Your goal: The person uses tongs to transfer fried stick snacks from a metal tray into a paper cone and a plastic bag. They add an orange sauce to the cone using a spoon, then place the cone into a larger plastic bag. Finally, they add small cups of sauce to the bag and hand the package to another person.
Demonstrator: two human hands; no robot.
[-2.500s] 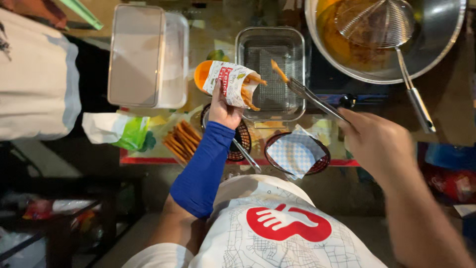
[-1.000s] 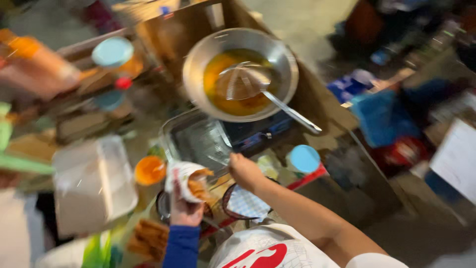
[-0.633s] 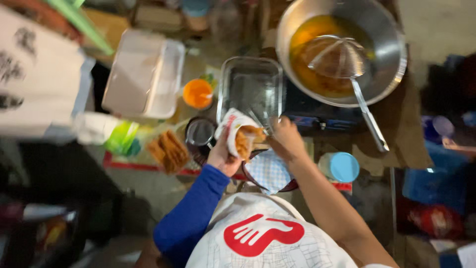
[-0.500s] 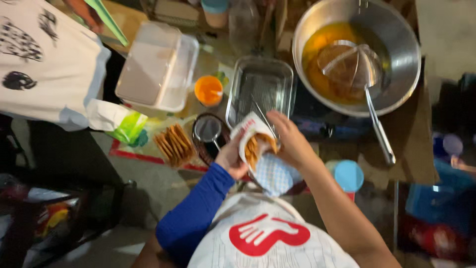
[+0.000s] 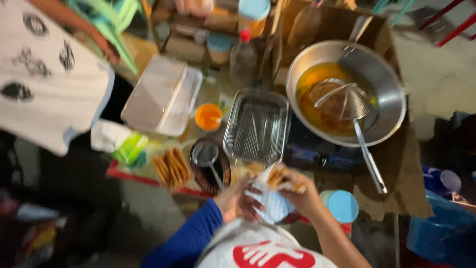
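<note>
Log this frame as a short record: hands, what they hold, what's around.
left hand: on the paper bag, blue sleeve
right hand: on the same bag from the other side
bag contents: fried pieces at its top, blurred
ahead of hands: wire-rack tray, dark bowl with spoon
right: wok of oil with skimmer
left: lidded plastic box, orange cup, stack of fried sticks

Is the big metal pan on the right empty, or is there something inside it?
Not empty. The pan holds amber liquid, seemingly oil, and a wire skimmer rests in it, its handle over the rim.
</note>
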